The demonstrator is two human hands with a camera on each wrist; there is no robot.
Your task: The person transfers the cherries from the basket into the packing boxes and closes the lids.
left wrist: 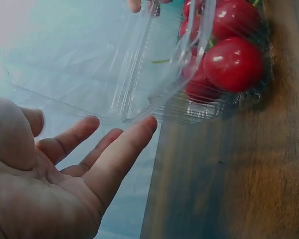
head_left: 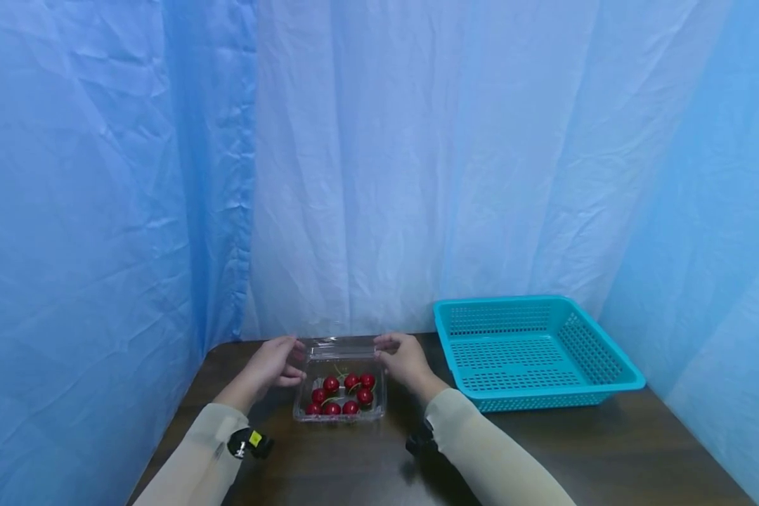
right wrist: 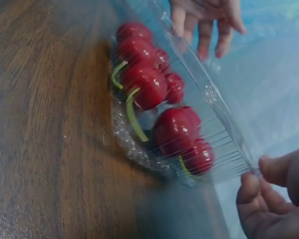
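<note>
A clear plastic clamshell box [head_left: 299, 413] sits on the table with several red cherries [head_left: 351, 407] inside, some with green stems. Its transparent lid [head_left: 338, 350] is raised on the far side. My left hand [head_left: 272, 362] is at the box's left; in the left wrist view its fingers [left wrist: 122, 162] are spread and fairly straight, their tips at the clear plastic edge. On the opposite side my right hand [head_left: 406, 360] pinches the corner of the plastic between thumb and forefinger, as the right wrist view shows. Cherries [right wrist: 177, 130] show through the clear wall there.
A turquoise perforated basket [head_left: 547, 388] stands on the dark wooden table [head_left: 329, 464], right of the box. Pale blue curtains [head_left: 379, 169] hang behind the table and along both sides. Dark wrist devices [head_left: 250, 443] are strapped over the light sleeves.
</note>
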